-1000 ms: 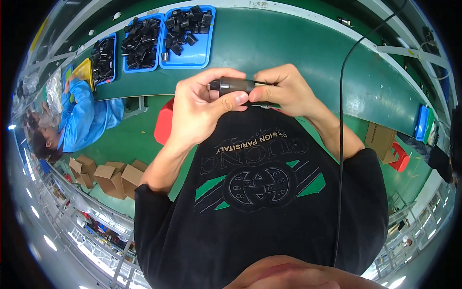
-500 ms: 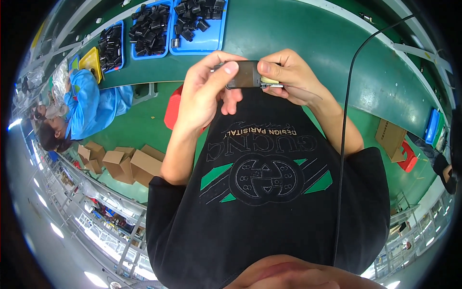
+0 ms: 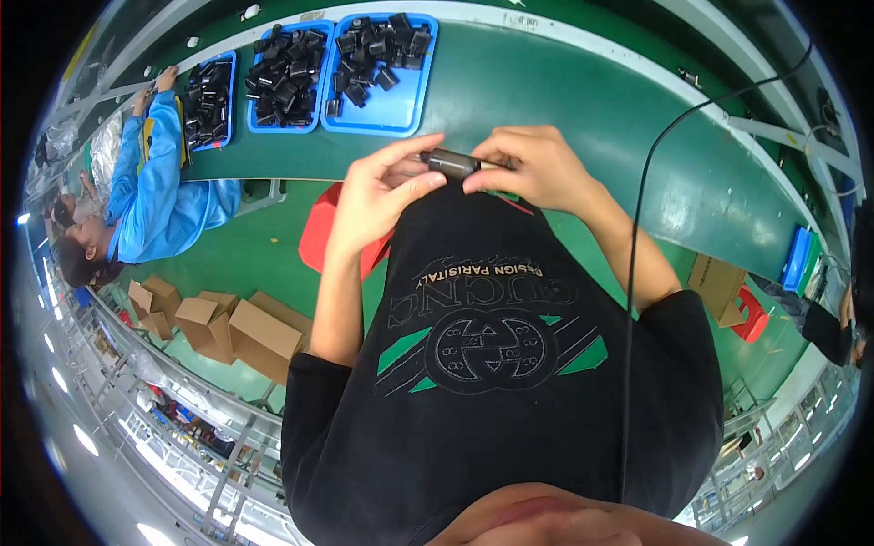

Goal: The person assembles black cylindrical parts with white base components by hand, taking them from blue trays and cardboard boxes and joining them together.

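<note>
A small dark casing (image 3: 452,164) with a glossy, rounded side is held over the near edge of the green table. My left hand (image 3: 384,189) grips its left end between thumb and fingers. At the casing's right end, my right hand (image 3: 539,173) pinches a narrow pale part (image 3: 492,166) that sticks out of it. Most of that part is hidden by the fingers. A bit of green and a thin red strand show just below my right fingers; I cannot tell what they belong to.
Blue trays (image 3: 375,126) of black casings stand at the far left of the green table (image 3: 583,118). A black cable (image 3: 648,173) hangs down on my right. A co-worker in blue (image 3: 150,214) sits left. Red stools (image 3: 319,232) and cardboard boxes (image 3: 264,335) are on the floor.
The casing has turned from its flat face to a narrower, rounded side. Both hands have moved slightly nearer and turned with it. The co-worker's arms now reach out toward the table's far side.
</note>
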The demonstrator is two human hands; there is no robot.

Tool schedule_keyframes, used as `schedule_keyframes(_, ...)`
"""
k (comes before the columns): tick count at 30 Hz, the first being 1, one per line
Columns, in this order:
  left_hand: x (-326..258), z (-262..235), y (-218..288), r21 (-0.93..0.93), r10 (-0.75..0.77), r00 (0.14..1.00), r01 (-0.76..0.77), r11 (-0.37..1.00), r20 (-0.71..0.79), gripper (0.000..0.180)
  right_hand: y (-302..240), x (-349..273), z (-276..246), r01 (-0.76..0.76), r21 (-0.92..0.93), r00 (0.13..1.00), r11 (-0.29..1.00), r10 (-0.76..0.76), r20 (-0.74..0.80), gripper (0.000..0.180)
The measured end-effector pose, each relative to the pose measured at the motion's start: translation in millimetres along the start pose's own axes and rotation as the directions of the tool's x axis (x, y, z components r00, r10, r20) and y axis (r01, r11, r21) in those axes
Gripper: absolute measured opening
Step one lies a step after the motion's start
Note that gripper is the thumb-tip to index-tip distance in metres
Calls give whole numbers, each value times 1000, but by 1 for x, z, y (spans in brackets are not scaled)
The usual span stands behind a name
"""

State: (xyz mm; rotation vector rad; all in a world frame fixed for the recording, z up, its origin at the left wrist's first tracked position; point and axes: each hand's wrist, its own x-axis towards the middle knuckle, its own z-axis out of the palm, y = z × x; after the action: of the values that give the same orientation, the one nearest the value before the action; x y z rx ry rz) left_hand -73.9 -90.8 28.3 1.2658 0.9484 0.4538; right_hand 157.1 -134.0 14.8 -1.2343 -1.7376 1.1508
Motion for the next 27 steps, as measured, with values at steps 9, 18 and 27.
schedule_keyframes(9,28,-71,-137,440,-94,882,320,839,-461,22,257,52,-37,-616,134,679,776,609,-409,38)
schedule_keyframes(18,108,-142,-151,839,426,766,263,477,-482,36,394,94,-169,-762,-305,571,572,370,-733,48)
schedule_keyframes(27,152,-151,-215,795,303,739,524,305,-603,38,366,148,-122,-720,-682,686,132,291,-667,52)
